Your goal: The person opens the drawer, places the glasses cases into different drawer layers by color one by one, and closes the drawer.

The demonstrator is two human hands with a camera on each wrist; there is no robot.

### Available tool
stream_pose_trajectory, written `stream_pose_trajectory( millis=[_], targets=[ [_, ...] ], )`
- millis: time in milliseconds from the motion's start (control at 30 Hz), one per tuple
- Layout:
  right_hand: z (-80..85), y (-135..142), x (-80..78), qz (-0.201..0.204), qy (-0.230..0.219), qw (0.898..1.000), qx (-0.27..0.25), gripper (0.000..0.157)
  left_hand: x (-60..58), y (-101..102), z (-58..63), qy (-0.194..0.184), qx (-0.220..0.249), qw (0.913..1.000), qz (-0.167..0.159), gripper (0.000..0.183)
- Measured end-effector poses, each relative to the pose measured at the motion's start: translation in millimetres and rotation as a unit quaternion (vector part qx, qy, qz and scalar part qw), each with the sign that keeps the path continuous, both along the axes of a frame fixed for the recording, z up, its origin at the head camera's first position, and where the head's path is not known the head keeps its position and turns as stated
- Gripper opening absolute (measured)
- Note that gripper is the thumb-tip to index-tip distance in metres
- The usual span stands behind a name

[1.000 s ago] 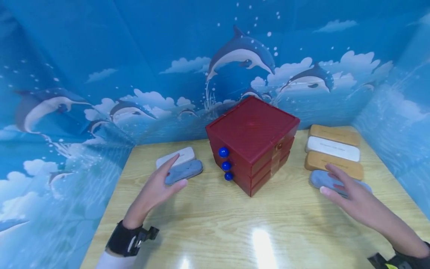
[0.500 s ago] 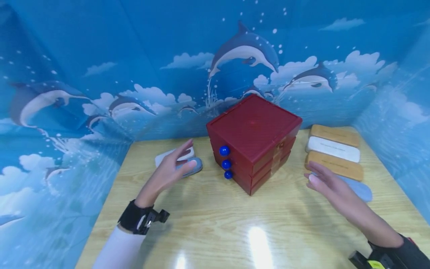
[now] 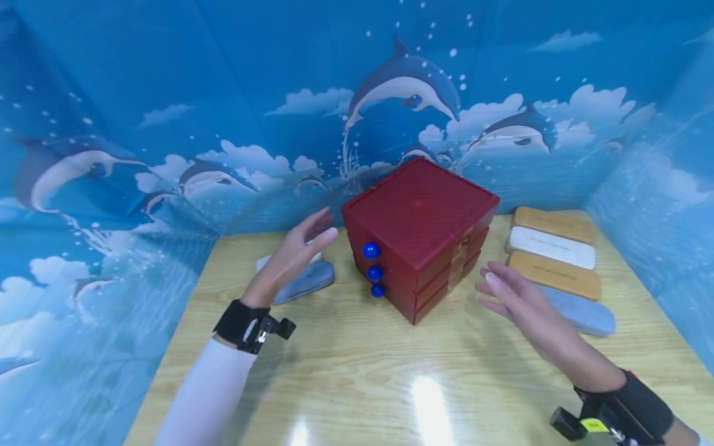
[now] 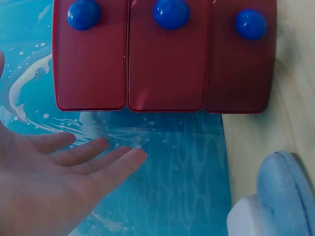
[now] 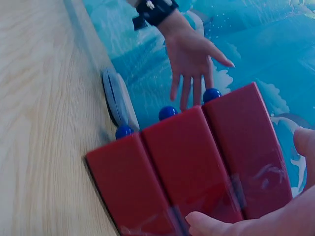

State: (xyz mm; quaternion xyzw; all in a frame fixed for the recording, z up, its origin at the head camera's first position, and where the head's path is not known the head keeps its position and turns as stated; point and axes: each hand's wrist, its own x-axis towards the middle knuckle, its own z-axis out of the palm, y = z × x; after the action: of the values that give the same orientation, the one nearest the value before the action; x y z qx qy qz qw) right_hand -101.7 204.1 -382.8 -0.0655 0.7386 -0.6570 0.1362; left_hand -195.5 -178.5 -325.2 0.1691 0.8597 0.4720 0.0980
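A dark red box of three stacked drawers (image 3: 418,217) stands at the middle of the table, one corner toward me. Blue round knobs (image 3: 374,272) run down its left front face, and clear tape crosses its right side. My left hand (image 3: 292,257) hovers left of the box with fingers extended, apart from it; in the left wrist view the knobbed drawer fronts (image 4: 165,64) lie beyond the fingertips. To the right of the box, my right hand (image 3: 530,306) is held in the air, fingers straight and holding nothing. The right wrist view shows its thumb overlapping the taped side (image 5: 197,172).
On the right lie two tan cases (image 3: 555,274), a white case (image 3: 552,246) and a blue-grey case (image 3: 580,311) in a row. Another blue-grey case (image 3: 307,282) and a white one lie at left, partly behind my left hand. A dolphin-printed backdrop (image 3: 251,124) walls the table.
Both hands have moved inward toward the red drawer box, the left one up and to the right, the right one to the left. The box and cases stay in place.
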Motion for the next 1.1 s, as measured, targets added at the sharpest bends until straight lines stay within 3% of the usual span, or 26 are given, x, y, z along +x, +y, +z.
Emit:
stream_pose_trajectory(
  millis=[100, 333, 467, 700, 900, 1100],
  targets=[
    [0.6, -8, -4.0, 0.003, -0.018, 1.000, -0.014, 0.069, -10.1, 4, 0.6, -0.011, -0.003, 0.9999, 0.004, 0.068],
    [0.4, -25, -10.0, 0.010, -0.059, 0.998, -0.023, 0.078, -43.0, 13, -19.1, -0.001, -0.008, 0.9999, 0.011, 0.072],
    [0.0, -31, -11.2, 0.010, -0.070, 0.997, -0.044, 0.080, -54.7, 21, -21.1, -0.006, 0.009, 0.9998, 0.015, 0.080],
    [2.9, -40, -16.1, 0.022, -0.072, 0.992, -0.104, 0.069, -71.3, 35, -12.8, -0.036, 0.028, 0.9989, 0.011, 0.084],
    [7.9, -50, -20.4, 0.025, -0.095, 0.988, -0.123, 0.066, -78.2, 41, -9.0, -0.096, 0.011, 0.9950, -0.028, 0.066],
    [12.5, -61, -25.2, 0.017, -0.113, 0.983, -0.143, 0.067, -81.8, 43, -7.6, -0.127, 0.012, 0.9913, -0.033, 0.058]
  ],
)
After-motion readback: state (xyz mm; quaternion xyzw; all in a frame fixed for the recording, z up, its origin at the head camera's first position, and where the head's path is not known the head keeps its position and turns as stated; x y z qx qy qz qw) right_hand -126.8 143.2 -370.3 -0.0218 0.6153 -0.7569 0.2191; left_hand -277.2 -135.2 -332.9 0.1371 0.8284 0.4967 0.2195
